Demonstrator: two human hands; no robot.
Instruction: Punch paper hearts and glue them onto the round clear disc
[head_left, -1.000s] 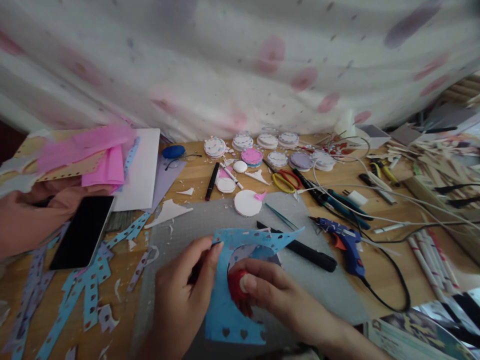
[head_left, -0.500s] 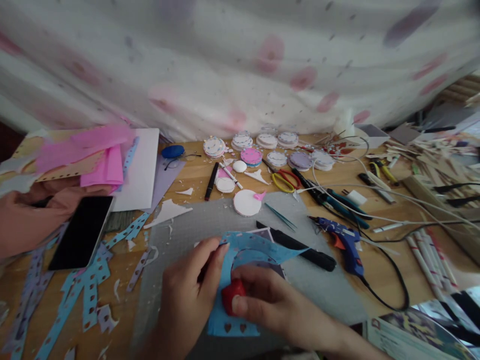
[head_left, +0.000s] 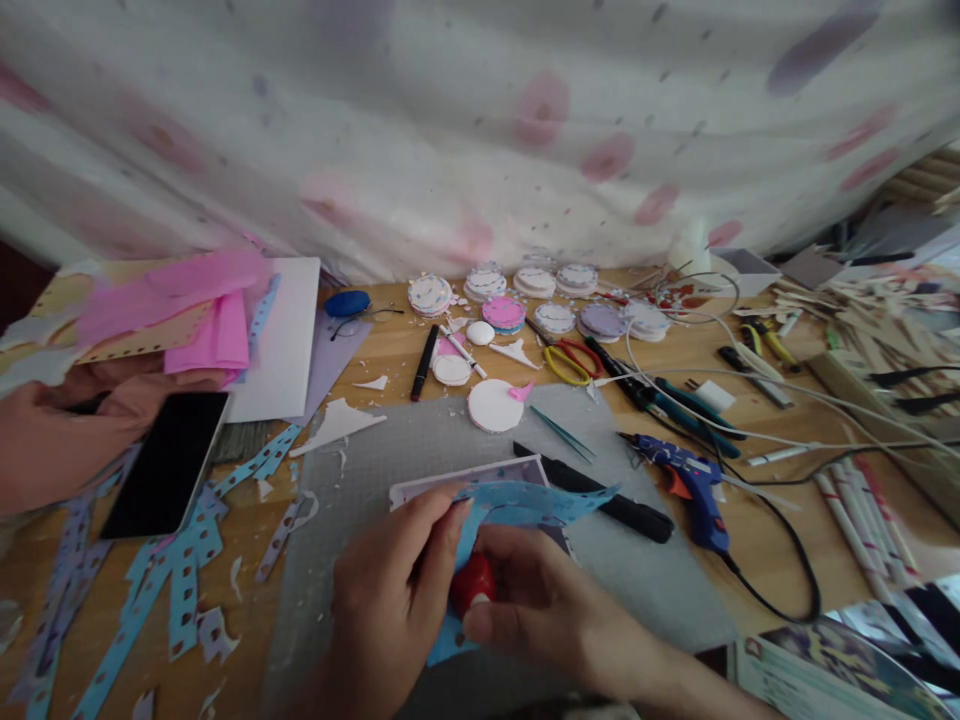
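My left hand (head_left: 394, 580) is closed on a sheet of blue paper (head_left: 532, 505), pinching it along its left side. A curved strip of the sheet sticks out to the right, and its lower part shows below my fingers. In my right hand (head_left: 540, 590) is a small red craft punch (head_left: 474, 583), gripped between thumb and fingers against the paper. The punch's mouth is hidden. Under the paper lies a flat, pale-edged, lilac piece (head_left: 420, 490) on the grey cutting mat (head_left: 322, 560).
A blue glue gun (head_left: 686, 480) and black tool (head_left: 600, 490) lie right. Cut strips (head_left: 180, 590) and a phone (head_left: 165, 465) are left. Decorated discs (head_left: 502, 313), a white disc (head_left: 495, 405), tweezers (head_left: 561, 432) and scissors (head_left: 570, 360) sit farther back. White cables cross the right side.
The blue paper has tilted and dropped at its far edge, uncovering more of the lilac piece. Its lower punched hearts have gone from view. The red punch has shifted slightly right and up.
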